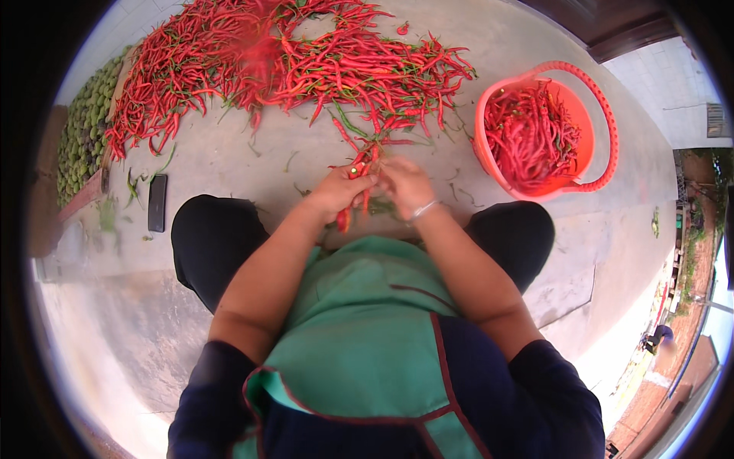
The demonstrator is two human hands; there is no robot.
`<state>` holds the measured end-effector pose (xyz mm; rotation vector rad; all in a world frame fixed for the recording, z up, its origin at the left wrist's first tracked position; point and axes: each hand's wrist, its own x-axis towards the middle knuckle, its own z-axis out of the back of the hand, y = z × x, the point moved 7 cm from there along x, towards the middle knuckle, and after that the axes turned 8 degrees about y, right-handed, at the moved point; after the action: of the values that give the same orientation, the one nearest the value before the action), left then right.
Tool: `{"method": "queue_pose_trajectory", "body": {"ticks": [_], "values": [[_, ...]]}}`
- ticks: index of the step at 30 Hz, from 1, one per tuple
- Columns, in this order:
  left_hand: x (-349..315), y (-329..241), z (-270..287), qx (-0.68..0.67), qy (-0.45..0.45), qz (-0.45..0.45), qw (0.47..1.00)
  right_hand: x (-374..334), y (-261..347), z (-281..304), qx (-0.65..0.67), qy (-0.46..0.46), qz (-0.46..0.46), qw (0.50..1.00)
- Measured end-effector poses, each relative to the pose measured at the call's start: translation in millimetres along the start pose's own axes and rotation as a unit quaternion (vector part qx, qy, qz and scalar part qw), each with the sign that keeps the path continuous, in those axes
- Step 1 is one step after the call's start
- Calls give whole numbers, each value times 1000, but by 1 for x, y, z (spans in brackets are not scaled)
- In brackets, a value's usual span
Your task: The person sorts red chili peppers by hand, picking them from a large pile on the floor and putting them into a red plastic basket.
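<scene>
Between my knees, my left hand (340, 193) is closed round a small bunch of red chili peppers (367, 159), their tips hanging below the fingers. Close against it on the right, my right hand (405, 186) has its fingers drawn together at the bunch's stems; motion blur hides whether a stem is pinched there. A bracelet circles the right wrist. Just beyond both hands spreads a big heap of long red chili peppers (367, 73) with green stems, lying on the floor.
To the right stands a red plastic basket (497, 172) with a raised handle, partly filled with chilies. A dark phone (157, 203) lies left of my left knee. Many green fruits (84, 126) are piled at the far left. Loose green stems (134, 187) are scattered about the floor (612, 237).
</scene>
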<state>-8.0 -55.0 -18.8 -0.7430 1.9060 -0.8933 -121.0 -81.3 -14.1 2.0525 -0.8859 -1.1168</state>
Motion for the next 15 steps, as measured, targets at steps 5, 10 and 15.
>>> {"method": "queue_pose_trajectory", "body": {"ticks": [5, 10, 15], "values": [[8, 7, 8, 194, -100, -16, 976, 2, -14, 1, -60, -49, 23, 997], [10, 19, 46, 485, -182, 39, 854, 4, 8, -1, -563, -20, 169, 809], [13, 29, 72, 137, -223, 62, 963, 26, -40, 48, -702, 147, -17, 696]]}}
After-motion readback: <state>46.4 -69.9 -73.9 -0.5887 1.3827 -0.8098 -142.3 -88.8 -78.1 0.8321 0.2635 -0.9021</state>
